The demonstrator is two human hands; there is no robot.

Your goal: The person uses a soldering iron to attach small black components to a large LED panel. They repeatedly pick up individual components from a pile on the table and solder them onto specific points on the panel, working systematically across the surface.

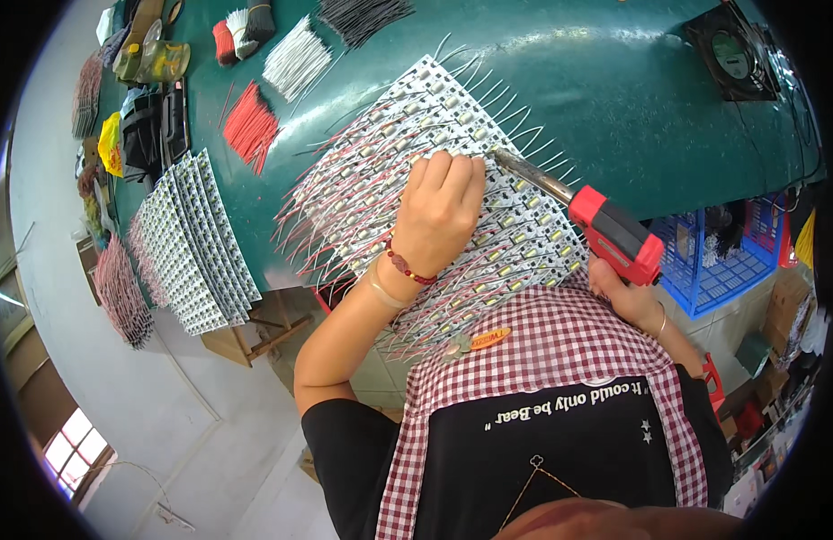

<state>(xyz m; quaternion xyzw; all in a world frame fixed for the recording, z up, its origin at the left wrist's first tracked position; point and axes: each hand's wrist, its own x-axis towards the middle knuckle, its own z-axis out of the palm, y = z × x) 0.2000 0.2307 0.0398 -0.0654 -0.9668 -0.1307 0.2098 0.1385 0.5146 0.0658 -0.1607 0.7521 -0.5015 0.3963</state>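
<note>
A white panel of small circuit boards lies at the table's front edge, tilted across in front of me. Red and white wires stick out along its sides. My left hand is closed over the panel's middle, fingertips pressed together and pointing down; what they pinch is hidden. In my right hand is a red and black soldering gun, gripped by its handle. Its metal barrel points up and left, with the tip at the panel just right of my left fingers.
Bundles of red wires, white wires and black wires lie on the green table. More circuit board panels overlap at the left edge. A black fan stands far right, above a blue crate.
</note>
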